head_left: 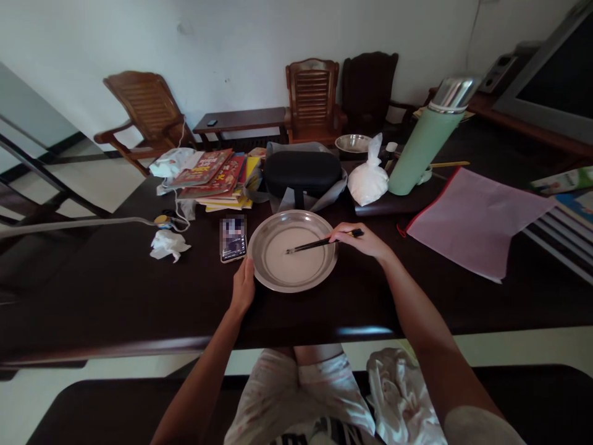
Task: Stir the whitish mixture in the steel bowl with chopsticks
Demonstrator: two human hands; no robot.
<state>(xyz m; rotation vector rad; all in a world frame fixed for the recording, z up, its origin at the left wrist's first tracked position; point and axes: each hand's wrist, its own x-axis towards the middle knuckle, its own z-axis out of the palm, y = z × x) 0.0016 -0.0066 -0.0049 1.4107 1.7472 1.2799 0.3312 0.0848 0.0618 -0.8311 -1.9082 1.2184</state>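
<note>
Slim black chopsticks [312, 245] pinched by right hand [365, 241]; round silver metal basin [293, 219] touched by left hand [243, 286], grip unclear.

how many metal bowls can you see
2: the larger bowl against the left hand, and the smaller bowl behind the knotted plastic bag; more could be hidden.

Pale whitish shorts [264, 395] with faint pinkish streaks fill the bottom centre of the frame. Along the lower edge, a light shirt front [308, 434] bears dark, cut-off lettering [330, 428]. A short greyish sleeve [479, 426] shows at lower right; left hand [243, 285] and right hand [364, 240] are bare.
</note>
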